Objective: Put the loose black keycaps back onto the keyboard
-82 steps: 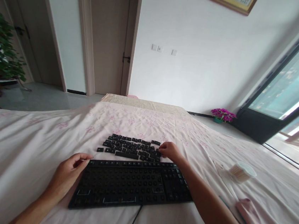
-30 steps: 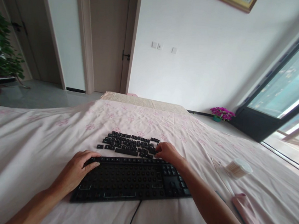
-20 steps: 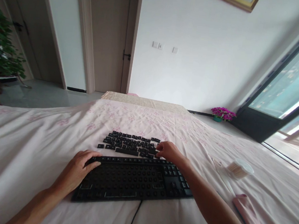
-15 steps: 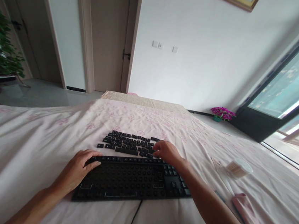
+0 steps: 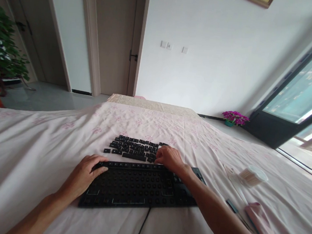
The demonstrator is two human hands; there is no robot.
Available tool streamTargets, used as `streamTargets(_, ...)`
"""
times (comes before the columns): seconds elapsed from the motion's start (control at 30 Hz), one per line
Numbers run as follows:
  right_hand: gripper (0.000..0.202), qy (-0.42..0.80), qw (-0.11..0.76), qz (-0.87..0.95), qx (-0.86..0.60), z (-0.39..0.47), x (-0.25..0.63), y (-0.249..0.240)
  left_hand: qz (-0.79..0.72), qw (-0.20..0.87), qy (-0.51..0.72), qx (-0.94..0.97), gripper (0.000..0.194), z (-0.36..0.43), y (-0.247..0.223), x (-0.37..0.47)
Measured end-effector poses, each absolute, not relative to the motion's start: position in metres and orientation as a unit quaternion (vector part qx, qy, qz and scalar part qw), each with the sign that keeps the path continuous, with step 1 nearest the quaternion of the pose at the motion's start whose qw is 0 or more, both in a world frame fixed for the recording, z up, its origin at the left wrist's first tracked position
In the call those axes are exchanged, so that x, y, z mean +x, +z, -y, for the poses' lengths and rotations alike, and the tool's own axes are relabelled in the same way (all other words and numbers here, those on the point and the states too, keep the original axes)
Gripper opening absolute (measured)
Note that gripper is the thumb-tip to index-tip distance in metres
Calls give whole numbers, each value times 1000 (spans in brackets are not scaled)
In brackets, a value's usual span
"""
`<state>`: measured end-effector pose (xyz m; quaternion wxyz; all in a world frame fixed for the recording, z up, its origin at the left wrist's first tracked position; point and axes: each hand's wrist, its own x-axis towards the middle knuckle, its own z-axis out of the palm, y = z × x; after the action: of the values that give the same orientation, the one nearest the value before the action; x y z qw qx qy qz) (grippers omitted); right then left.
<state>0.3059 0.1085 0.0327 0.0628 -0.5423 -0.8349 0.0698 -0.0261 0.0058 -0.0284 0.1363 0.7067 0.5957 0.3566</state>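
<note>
A black keyboard (image 5: 134,185) lies on the cloth, most of its main section bare of keycaps. At its far left corner my left hand (image 5: 90,169) is closed, thumb on the top and fingers over the back edge. Loose black keycaps (image 5: 130,146) lie in rough rows just beyond the keyboard, with a long spacebar (image 5: 134,156) along the near side. My right hand (image 5: 170,158) is at the right end of these rows, its fingers curled down among the keycaps. What its fingertips pinch, if anything, is hidden. My right forearm crosses over the number pad side.
A pale floral cloth (image 5: 133,120) covers the surface. On the right stand a clear tub of cotton swabs (image 5: 253,176), a pink folded cloth (image 5: 262,223) and a small dark-ended tool (image 5: 231,205). The keyboard's cable (image 5: 142,227) runs toward me.
My right hand has shifted a little left along the loose keycaps, its fingers more curled. My left hand has kept its place on the keyboard corner. The view has moved slightly.
</note>
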Motion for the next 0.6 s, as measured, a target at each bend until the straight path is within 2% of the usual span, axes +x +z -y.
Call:
streamTargets(0.17,19,98,118,824,-545,-108,320,39,-599,135,354,706,27,-6,-27,-24)
streamTargets(0.33,29,72,178,747,-636,-104,369,40,-593,123,360,710,27,-7,-28,-23)
streamTargets(0.47,36,70,182,710,-676,-94,412,26,-592,111,357,714,27,-8,-29,-21)
streamTargets(0.6,46,148,184,688,-686,-83,432,8,-593,93,353,717,27,-9,-31,-21)
